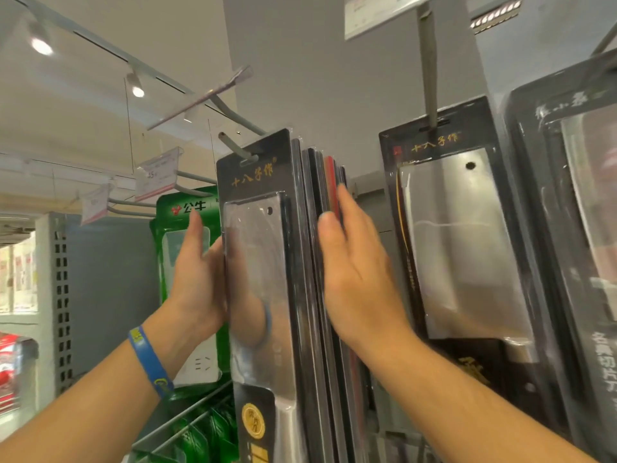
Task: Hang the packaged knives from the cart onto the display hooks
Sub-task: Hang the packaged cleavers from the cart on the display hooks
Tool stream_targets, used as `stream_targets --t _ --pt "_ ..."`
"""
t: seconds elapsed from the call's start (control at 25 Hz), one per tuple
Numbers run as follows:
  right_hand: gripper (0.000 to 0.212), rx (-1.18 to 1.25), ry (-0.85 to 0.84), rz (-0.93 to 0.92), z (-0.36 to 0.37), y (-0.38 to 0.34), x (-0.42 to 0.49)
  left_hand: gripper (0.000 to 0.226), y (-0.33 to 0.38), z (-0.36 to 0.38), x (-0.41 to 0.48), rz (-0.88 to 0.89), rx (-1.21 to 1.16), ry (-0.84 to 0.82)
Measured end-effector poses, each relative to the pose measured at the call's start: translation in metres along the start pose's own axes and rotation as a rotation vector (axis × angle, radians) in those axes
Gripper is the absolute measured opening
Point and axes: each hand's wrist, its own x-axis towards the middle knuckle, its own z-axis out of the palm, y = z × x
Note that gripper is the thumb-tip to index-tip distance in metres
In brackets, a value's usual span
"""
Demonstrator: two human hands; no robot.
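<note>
Bright, even shop light falls mostly from above. Two spotlights (40, 45) at upper left burn out to white. The front pack (258, 279) carries soft glare and dim reflections on its plastic. The far-right pack (574, 195) is smeared with blur, its print unreadable. Straight lines bow toward the edges, and shadows are faint

A row of black-carded packaged knives (300, 262) hung upright on the display hook (233, 145), a steel cleaver showing in the front blister.
</note>
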Motion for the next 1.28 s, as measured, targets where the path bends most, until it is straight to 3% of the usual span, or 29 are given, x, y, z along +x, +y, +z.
stream_targets --t 0.12,0.24,0.56,0.84,1.08,1.2,1.28 --pt "0.063 -0.079 -0.126 0.012 0.01 -0.009 -0.002 0.056 0.0 0.01 -0.007 0.075 0.098 0.025" --pt "0.063 -0.124 -0.142 0.044 0.014 -0.008 0.0 0.041 0.002 0.015 -0.01 0.101 0.17 0.079" --pt "0.057 -0.114 -0.142 -0.02 0.015 -0.009 -0.003 0.047 0.005 0.022 -0.019 0.04 0.195 0.083" --pt "0.062 -0.165 -0.192 -0.007 0.015 -0.011 0.002 0.068 0.008 0.023 -0.017 0.026 0.227 0.158" --pt "0.061 -0.158 -0.209 0.008 0.012 -0.009 0.002 0.065 0.004 0.02 -0.017 0.02 0.24 0.097" --pt "0.063 -0.161 -0.19 -0.005 0.006 -0.009 -0.001 0.063 0.002 0.016 -0.02 0.087 0.259 0.12" --pt "0.064 -0.151 -0.159 -0.031 0.001 -0.011 -0.003 0.058 0.005 0.011 -0.023 0.24 0.302 0.17"
